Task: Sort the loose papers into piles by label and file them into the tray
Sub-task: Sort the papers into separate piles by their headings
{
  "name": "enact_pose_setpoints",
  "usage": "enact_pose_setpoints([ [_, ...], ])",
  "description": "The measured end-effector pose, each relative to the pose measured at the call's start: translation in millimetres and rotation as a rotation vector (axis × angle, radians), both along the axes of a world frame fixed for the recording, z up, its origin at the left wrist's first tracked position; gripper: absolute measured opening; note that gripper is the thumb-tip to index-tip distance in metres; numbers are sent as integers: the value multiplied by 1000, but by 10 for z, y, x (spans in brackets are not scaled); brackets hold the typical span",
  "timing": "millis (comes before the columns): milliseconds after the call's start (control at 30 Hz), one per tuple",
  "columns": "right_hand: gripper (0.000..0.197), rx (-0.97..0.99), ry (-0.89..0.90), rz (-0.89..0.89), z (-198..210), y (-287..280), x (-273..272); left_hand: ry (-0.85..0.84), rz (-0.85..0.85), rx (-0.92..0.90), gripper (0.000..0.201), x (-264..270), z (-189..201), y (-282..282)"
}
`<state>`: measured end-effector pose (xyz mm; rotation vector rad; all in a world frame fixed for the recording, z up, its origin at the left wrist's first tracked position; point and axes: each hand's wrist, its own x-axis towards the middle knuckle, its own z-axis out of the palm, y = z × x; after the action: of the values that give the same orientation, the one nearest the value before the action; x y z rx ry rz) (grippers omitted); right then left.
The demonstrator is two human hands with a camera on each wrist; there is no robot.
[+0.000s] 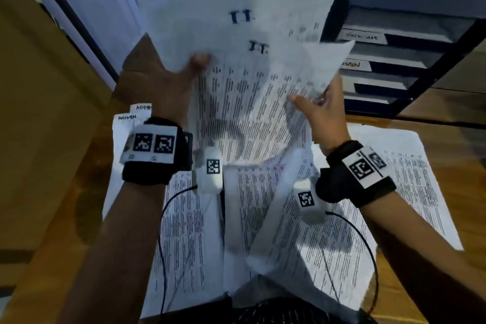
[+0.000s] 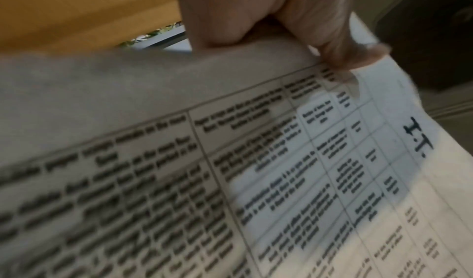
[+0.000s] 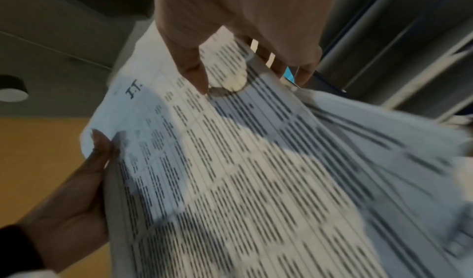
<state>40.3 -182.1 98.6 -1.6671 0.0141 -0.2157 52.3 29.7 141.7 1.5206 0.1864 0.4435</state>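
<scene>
Both hands hold up a small stack of printed sheets labelled "I.T." (image 1: pixel 247 81) in front of the dark tiered file tray (image 1: pixel 410 66). My left hand (image 1: pixel 184 73) pinches the stack's left edge, thumb on top; the left wrist view shows the thumb (image 2: pixel 358 53) pressing the I.T. sheets (image 2: pixel 307 171). My right hand (image 1: pixel 318 105) pinches the right edge, thumb on the print and fingers behind; the right wrist view shows this hand (image 3: pixel 230 59) on the I.T. sheets (image 3: pixel 243 171). More printed sheets (image 1: pixel 302 231) lie spread on the table below.
A pile labelled "ADMIN" (image 1: pixel 131 118) lies on the table under my left wrist. The tray has labelled slots, one reading "ADMIN" (image 1: pixel 352 64). A tan panel (image 1: pixel 39 87) rises on the left. Wrist cables (image 1: pixel 368 244) trail over the papers.
</scene>
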Motion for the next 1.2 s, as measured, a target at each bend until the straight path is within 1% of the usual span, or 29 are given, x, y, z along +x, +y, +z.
enact_pose_setpoints([
  [67, 56, -19, 84, -5, -152, 42, -52, 59, -120, -11, 36, -73, -291, 56],
  [133, 56, 26, 135, -3, -270, 92, -103, 169, -233, -21, 39, -150, -512, 20],
  [167, 59, 37, 144, -3, -293, 123, -129, 214, -247, -15, 38, -180, -569, -10],
  [200, 64, 34, 144, -11, -294, 153, -144, 241, -222, 28, 40, -213, -607, -23],
  [233, 70, 28, 139, -32, -284, 181, -135, 237, -202, 55, 45, -208, -639, -25],
  [300, 79, 59, 138, -77, -201, 214, -82, 187, -179, 47, 52, -206, -578, 1],
  [367, 79, 150, 154, -72, -87, 234, -4, 132, -156, 57, 55, -170, -438, 84],
  [400, 75, 162, 151, -41, -15, 255, 24, 109, -149, 37, 49, -162, -339, 141],
  [467, 59, 93, 136, 37, 90, 344, 58, 9, -143, 21, 40, -152, -160, 266],
  [500, 48, 64, 127, 66, 126, 419, 48, -23, -104, 50, 38, -142, -90, 342],
  [533, 39, 48, 117, 90, 141, 505, 23, -25, -59, 68, 31, -151, -24, 421],
  [567, 35, 35, 116, 112, 114, 594, -17, -24, -3, 82, 26, -147, -22, 538],
  [600, 35, 18, 117, 136, 70, 683, -73, -16, 52, 86, 18, -132, -84, 669],
  [633, 37, -9, 133, 156, 12, 777, -140, 5, 107, 139, 6, -120, -155, 787],
  [700, 45, -63, 215, 229, -154, 938, -295, 165, 169, 275, 22, -113, -426, 1002],
  [733, 52, -82, 289, 276, -258, 1004, -376, 266, 179, 341, 26, -150, -576, 1088],
  [800, 65, -184, 411, 342, -474, 1111, -542, 478, 194, 453, 18, -269, -904, 1229],
  [867, 75, -351, 430, 366, -674, 1175, -733, 711, 188, 572, 37, -442, -1141, 1292],
  [900, 79, -431, 403, 382, -761, 1194, -818, 788, 172, 619, 41, -523, -1232, 1312],
  [967, 83, -597, 381, 466, -906, 1227, -951, 892, 144, 620, 44, -636, -1424, 1358],
  [1033, 77, -796, 424, 553, -975, 1255, -1054, 942, 142, 636, 44, -748, -1596, 1360],
  [1100, 61, -1011, 395, 616, -1010, 1275, -1133, 984, 208, 671, 46, -834, -1703, 1286],
  [1133, 51, -1081, 372, 627, -1021, 1281, -1160, 1008, 257, 680, 48, -878, -1726, 1218],
  [1200, 35, -1123, 371, 637, -1020, 1276, -1179, 1016, 336, 689, 48, -953, -1750, 1057],
])
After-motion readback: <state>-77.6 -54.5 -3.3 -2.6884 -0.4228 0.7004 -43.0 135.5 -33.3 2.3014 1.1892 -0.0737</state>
